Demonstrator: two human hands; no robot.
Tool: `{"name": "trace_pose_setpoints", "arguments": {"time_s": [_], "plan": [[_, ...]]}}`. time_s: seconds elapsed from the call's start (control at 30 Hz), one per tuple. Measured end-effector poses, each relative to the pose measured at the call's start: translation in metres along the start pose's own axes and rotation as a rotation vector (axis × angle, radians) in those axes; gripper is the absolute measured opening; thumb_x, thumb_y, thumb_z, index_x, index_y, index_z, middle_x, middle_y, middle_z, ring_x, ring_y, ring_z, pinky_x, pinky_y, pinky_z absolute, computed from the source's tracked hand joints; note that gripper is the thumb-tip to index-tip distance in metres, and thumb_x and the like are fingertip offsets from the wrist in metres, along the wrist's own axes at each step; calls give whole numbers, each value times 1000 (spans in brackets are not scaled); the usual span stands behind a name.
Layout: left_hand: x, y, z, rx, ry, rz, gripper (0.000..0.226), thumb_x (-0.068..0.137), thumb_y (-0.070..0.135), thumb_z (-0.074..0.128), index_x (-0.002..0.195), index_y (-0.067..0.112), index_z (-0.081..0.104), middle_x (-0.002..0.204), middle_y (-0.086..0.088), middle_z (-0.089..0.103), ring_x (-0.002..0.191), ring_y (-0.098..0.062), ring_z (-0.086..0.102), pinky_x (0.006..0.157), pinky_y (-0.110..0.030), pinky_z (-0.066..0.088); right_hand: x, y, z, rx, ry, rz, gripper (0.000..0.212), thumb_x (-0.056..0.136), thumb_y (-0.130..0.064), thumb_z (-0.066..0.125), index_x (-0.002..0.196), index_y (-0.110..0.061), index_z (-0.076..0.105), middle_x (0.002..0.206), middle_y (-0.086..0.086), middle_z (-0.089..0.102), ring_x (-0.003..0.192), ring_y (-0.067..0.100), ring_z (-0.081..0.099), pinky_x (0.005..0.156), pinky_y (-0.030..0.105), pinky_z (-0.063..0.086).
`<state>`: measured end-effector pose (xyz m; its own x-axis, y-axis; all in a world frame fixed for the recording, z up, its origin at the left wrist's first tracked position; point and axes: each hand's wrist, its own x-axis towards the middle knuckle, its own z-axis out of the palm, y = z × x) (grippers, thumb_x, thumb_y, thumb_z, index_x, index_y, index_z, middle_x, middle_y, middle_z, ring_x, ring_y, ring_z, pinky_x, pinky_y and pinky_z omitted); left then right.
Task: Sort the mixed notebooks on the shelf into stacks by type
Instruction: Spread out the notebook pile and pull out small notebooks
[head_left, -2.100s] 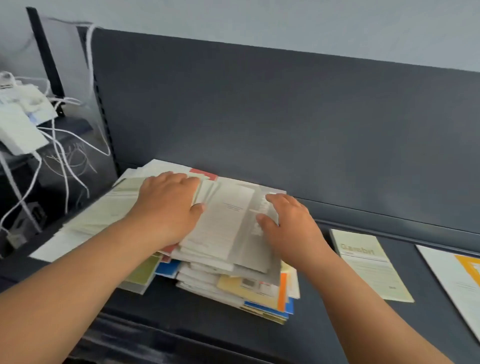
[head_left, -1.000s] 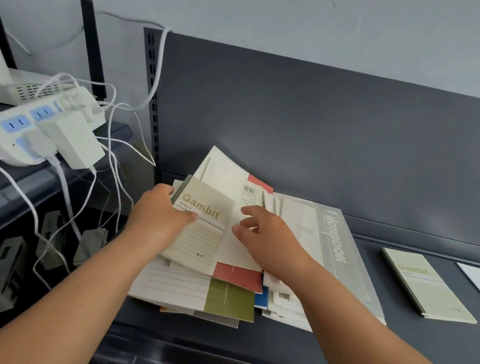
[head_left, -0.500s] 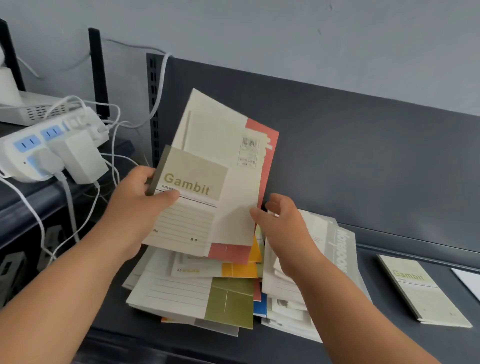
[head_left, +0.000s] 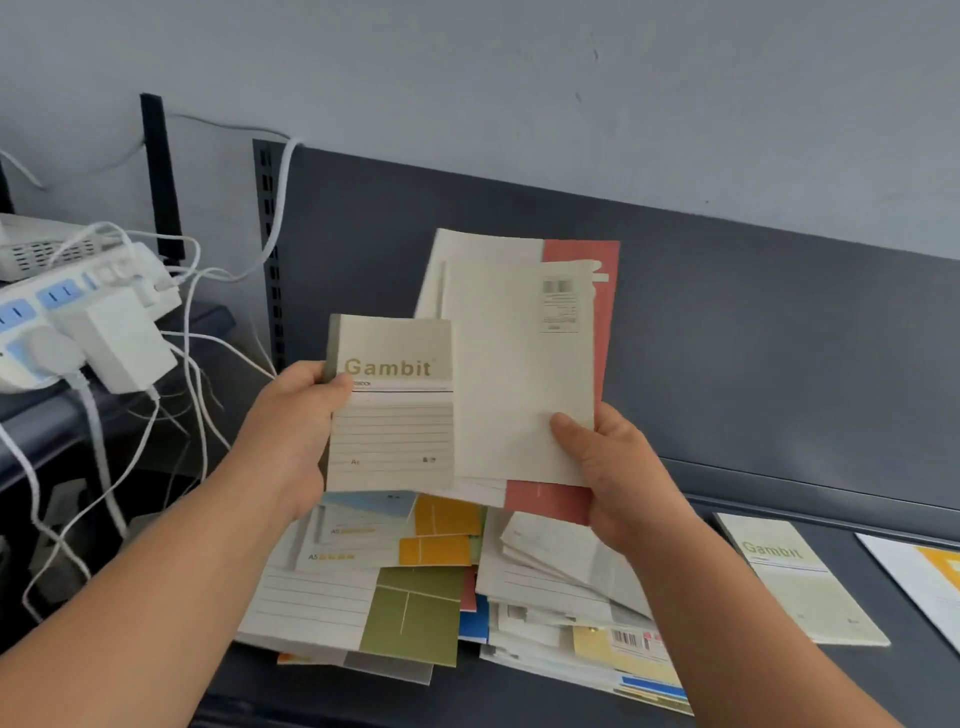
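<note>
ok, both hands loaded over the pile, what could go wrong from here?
1. The right hand pinches several large notebooks by one lower corner; they may fan and slip.
2. The pile below is splayed near the shelf's front edge; a nudge could shed some.

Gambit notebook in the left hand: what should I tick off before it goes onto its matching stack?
1. Left hand grip on held Gambit notebook, thumb over cover: ok.
2. Shelf Gambit notebook on the right, top uncovered: ok.
3. Right hand free: not ok, holds larger notebooks.
4. Path rightward clear: not ok, right hand likely blocks.
5. Mixed pile stable: cannot tell.
</note>
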<state>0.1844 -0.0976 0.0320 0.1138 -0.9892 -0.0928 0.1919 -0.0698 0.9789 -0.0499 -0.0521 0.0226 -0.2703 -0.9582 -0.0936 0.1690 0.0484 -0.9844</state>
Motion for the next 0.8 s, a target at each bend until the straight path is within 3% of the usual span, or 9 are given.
{"name": "trace_pose_setpoints", "arguments": {"time_s": [0.17,0.23,0.33,0.43,0.57,0.63,0.7,0.77,0.8], "plan": [[0,3,11,-76,86,45,14,98,20,54,91,26,64,101,-6,69,96,-29,65,65,-39,52,1,-4,-51,-9,81,37,18,98,-15,57,114,-21,63,105,5,75,95,26,72,73,45,61],[-4,6,20,-129,114,52,17,99,22,53,88,29,64,100,-3,68,97,-27,65,65,-39,51,0,-1,-68,-48,74,59,20,98,-16,57,117,-19,63,108,7,74,98,28,71,78,48,60],[-12,10,39,-201,121,55,19,99,22,52,88,31,64,100,-1,69,95,-24,65,64,-39,52,-2,4,-84,-164,81,76,20,98,-17,58,117,-16,61,109,8,73,99,30,70,86,53,57],[-19,12,61,-198,89,43,16,99,22,51,93,29,64,101,-1,70,94,-24,66,64,-40,53,-6,9,-94,-303,80,73,18,97,-17,58,115,-15,60,105,7,72,95,27,70,83,47,59],[-33,1,96,-123,-59,-95,16,98,14,49,99,20,64,100,-9,68,85,-25,64,60,-34,49,-12,8,-98,-719,17,86,17,95,-25,58,109,-15,61,92,-3,67,78,12,66,57,22,49],[-41,-9,114,-81,-130,-170,23,96,9,45,109,14,63,106,-14,68,88,-29,65,62,-36,52,-12,8,-103,-946,23,55,19,94,-34,57,105,-19,59,88,-8,62,74,9,60,54,19,41],[-49,-18,130,-44,-170,-217,28,95,6,43,116,11,61,110,-17,68,92,-31,65,64,-38,53,-13,6,-110,-1058,108,-88,17,96,-33,51,86,-21,56,77,-5,54,65,12,49,54,23,33],[-55,-27,147,-26,-197,-242,32,95,2,40,119,8,60,109,-18,68,89,-32,65,67,-40,53,-15,0,-120,-829,183,-173,33,98,-28,45,67,-16,44,67,-3,49,60,14,43,56,26,35],[-59,-31,156,-29,-214,-252,33,95,1,39,120,8,60,108,-18,69,88,-32,66,68,-40,54,-17,-6,-124,-575,153,-135,32,99,-29,44,70,-16,50,71,-3,58,65,14,54,63,27,45]]}}
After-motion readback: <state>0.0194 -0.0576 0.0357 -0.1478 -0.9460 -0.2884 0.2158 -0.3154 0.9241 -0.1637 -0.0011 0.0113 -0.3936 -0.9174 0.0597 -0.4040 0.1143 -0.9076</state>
